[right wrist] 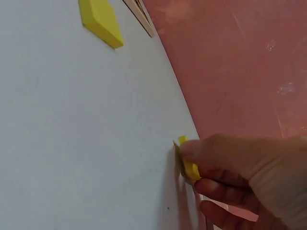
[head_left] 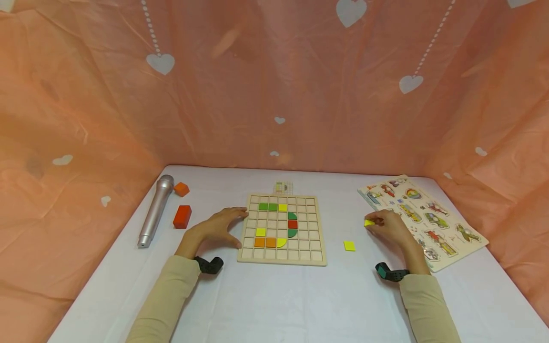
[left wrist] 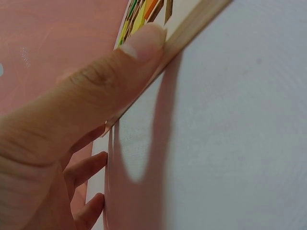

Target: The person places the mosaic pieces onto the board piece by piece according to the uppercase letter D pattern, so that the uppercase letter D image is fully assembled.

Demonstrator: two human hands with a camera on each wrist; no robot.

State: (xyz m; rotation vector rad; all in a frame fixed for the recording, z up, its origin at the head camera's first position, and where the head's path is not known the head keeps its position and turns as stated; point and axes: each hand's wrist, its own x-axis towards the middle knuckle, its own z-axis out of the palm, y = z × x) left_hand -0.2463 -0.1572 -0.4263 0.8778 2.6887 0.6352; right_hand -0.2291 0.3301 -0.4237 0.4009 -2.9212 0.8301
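A wooden grid board (head_left: 280,262) lies in the middle of the table, with green, yellow, red and orange tiles in some of its squares. My left hand (head_left: 218,227) touches the board's left side, fingers spread; in the left wrist view the thumb (left wrist: 144,45) rests on the wooden edge. To the right, my right hand (head_left: 391,229) pinches a small yellow tile (head_left: 369,222) between thumb and fingers. The right wrist view shows this tile (right wrist: 192,170) held just above or at the tabletop; contact is hard to tell. Another yellow square tile (head_left: 349,246) lies flat between board and right hand.
A picture puzzle board (head_left: 465,243) lies at the right, partly behind my right hand. On the left are a silver microphone (head_left: 155,209), a red block (head_left: 182,216) and an orange block (head_left: 181,189). A small pattern card (head_left: 284,187) lies behind the grid board.
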